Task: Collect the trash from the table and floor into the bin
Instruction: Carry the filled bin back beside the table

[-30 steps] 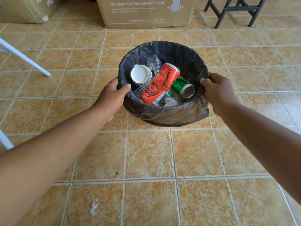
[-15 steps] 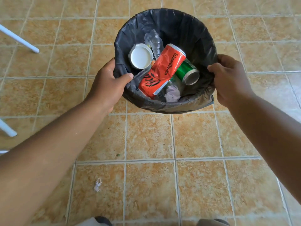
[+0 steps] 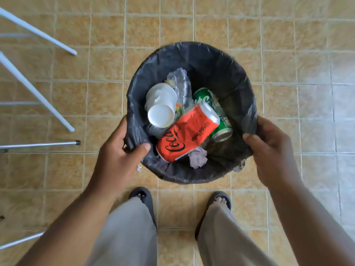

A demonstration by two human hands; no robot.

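Observation:
A round bin (image 3: 221, 60) lined with a black bag is held over the tiled floor in front of my feet. My left hand (image 3: 120, 150) grips its left rim, thumb inside the liner. My right hand (image 3: 269, 148) grips the right rim. Inside lie a red cola can (image 3: 186, 133), a green can (image 3: 209, 100) under it, white cups (image 3: 160, 106), a crumpled clear plastic bottle (image 3: 181, 83) and a wad of paper (image 3: 197, 157). A small white scrap (image 3: 138, 167) lies on the floor beside the bin's lower left edge.
White furniture legs (image 3: 36, 91) and a thin metal leg (image 3: 44, 144) stand at the left. My sandalled feet (image 3: 142, 196) and trouser legs fill the bottom centre. Tan floor tiles (image 3: 297, 93) lie to the right and beyond the bin.
The bin has come toward me and the view has tilted down, so my feet and legs now show. The cans have shifted inside. Both hands keep their grip on the rim.

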